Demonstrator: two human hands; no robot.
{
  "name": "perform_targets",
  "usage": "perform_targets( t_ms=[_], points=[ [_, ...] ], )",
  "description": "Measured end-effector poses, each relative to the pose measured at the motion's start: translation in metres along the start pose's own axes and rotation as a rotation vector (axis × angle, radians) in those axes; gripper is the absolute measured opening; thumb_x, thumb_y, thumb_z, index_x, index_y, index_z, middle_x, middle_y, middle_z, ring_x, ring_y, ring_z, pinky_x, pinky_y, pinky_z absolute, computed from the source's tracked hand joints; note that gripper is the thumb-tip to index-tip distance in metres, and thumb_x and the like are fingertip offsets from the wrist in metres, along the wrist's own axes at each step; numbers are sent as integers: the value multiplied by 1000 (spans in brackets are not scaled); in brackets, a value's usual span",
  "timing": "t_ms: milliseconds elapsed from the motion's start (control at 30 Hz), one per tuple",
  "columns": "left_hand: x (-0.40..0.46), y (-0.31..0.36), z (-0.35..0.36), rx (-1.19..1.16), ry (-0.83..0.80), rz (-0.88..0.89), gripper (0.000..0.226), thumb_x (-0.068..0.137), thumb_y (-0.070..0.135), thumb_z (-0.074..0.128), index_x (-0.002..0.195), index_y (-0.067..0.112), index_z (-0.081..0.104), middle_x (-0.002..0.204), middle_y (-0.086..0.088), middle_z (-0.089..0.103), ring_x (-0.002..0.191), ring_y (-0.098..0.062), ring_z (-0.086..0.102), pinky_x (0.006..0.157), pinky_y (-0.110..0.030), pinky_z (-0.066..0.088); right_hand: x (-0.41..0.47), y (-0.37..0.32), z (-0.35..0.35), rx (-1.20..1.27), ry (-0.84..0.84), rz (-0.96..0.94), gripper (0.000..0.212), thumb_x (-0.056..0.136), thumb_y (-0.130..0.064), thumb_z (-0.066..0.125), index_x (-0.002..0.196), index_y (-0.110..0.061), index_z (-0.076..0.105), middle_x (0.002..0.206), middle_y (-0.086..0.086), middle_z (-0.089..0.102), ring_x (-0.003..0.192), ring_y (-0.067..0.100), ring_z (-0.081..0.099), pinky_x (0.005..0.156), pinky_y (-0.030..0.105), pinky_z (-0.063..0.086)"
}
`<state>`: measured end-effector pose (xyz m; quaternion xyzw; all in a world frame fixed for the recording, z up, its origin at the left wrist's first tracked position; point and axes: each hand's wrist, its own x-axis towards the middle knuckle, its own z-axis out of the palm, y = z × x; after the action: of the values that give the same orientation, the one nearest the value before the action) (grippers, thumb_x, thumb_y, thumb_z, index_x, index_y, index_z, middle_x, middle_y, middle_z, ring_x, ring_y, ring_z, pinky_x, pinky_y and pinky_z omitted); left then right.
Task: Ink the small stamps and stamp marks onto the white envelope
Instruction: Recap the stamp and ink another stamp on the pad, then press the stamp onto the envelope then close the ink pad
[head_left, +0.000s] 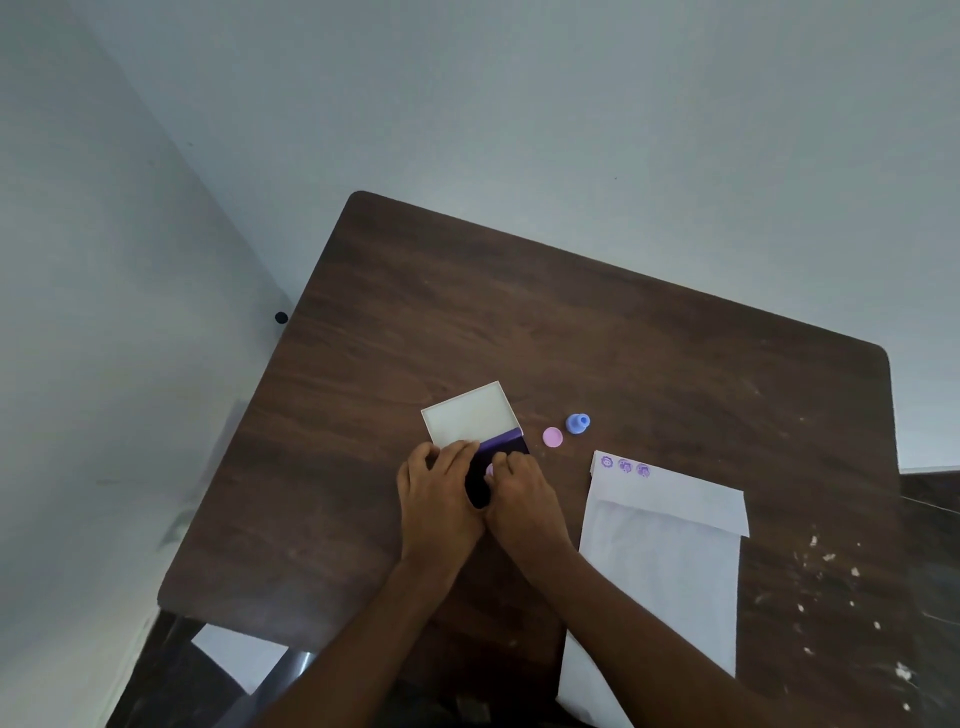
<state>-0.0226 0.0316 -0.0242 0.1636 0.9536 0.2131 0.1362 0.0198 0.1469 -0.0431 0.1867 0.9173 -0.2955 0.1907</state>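
Note:
An ink pad with dark purple ink lies on the table's middle, its white lid swung open behind it. My left hand rests on the pad's left side and holds it down. My right hand pinches a small pink stamp against the ink. The white envelope lies to the right, flap open, with three purple marks along the flap's top left edge. A pink cap and a blue stamp sit between pad and envelope.
The dark wooden table stands in a corner of pale walls. White specks dot the table's right side. A white sheet shows below the table's front left edge.

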Motion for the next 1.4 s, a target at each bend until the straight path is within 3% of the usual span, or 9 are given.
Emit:
perform_targets(
  t_ms=[133,267,333,433,533,800,900,1167,1400],
  points=[
    [-2,0,-4,25,-14,19,71,68,58,66,129,27,49,132,5,55,122,-23,42,101,-41,34,-3,-3,-13,140,54,89,37,94,-29,55,127,-12,54,131,8,58,118,23,54,103,31,38],
    [-6,0,-10,25,-29,44,91,60,73,62,136,29,40,140,8,46,129,-20,36,104,-40,30,-25,-2,-41,591,338,230,18,89,-37,62,90,-23,72,83,-3,74,75,10,66,69,23,53],
    [-8,7,-15,-79,-29,42,88,61,72,66,134,29,45,137,8,49,125,-18,41,100,-34,32,-37,3,-55,1030,265,304,18,89,-33,63,87,-20,75,71,2,71,61,13,60,56,25,51],
    [-12,30,-27,-409,-69,28,69,66,53,78,124,25,54,128,5,57,116,-10,49,95,-17,33,-51,11,-76,1686,58,375,22,88,-20,62,100,-4,73,79,12,68,71,20,58,67,32,52],
    [-18,56,-42,-558,-61,79,59,70,42,79,122,26,57,122,9,59,108,-4,51,91,-14,42,-61,20,-95,2016,-43,338,28,84,-15,64,107,1,68,80,12,62,66,18,54,65,29,50],
    [-21,125,-64,-725,-20,181,45,70,34,80,111,23,64,113,9,66,102,-7,60,91,-18,50,-82,30,-122,2230,-184,128,43,91,-16,58,132,-3,52,134,22,54,129,37,45,94,27,45],
    [-19,142,-65,-685,44,286,40,69,31,81,104,27,64,108,16,63,99,-4,61,91,-12,46,-88,36,-124,2255,-178,6,39,90,-16,60,127,-3,57,128,19,61,122,32,54,102,27,28],
    [-18,166,-47,-726,30,348,39,71,34,80,105,28,64,105,26,60,100,-4,61,87,-14,48,-94,59,-132,2307,-103,-31,33,99,-13,41,124,0,58,118,18,66,109,29,63,95,32,50],
    [-14,157,-8,-670,-177,130,43,70,45,77,107,40,57,106,27,61,99,8,58,76,-8,51,-102,115,-122,1999,301,367,26,86,-21,66,104,-3,71,86,13,66,71,17,60,72,28,56]
  ],
)
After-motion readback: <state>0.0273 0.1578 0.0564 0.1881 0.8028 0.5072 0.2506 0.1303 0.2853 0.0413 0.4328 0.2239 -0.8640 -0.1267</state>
